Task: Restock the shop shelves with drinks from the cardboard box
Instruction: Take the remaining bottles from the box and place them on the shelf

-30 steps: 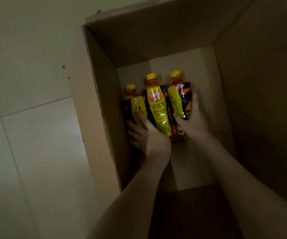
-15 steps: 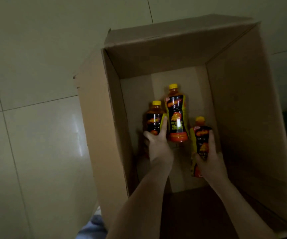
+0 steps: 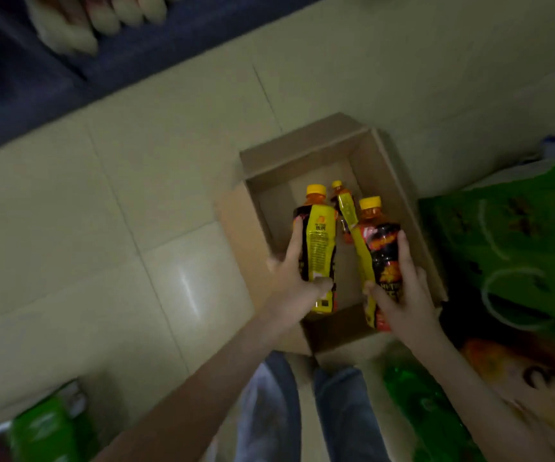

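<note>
Left hand [image 3: 294,285] fingers curl round the left bottle [image 3: 319,241], right hand [image 3: 407,303] fingers round the right bottle [image 3: 382,248]: yellow caps, orange drink, black-and-yellow labels. A third bottle [image 3: 342,208] sits in the cardboard box [image 3: 302,151].

Three drink bottles [image 3: 317,241] [image 3: 338,196] [image 3: 382,251], one cardboard box [image 3: 302,155], two hands [image 3: 297,285] [image 3: 404,305]

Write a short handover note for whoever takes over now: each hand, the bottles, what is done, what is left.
The left hand grips one yellow-capped plastic drink bottle; right hand grips a second bottle, both above the open brown cardboard box on the tiled floor. A third bottle is inside the box.
Done: two bottles picked up.
Left: place them on the dark blue shelf, then fetch the third.
</note>
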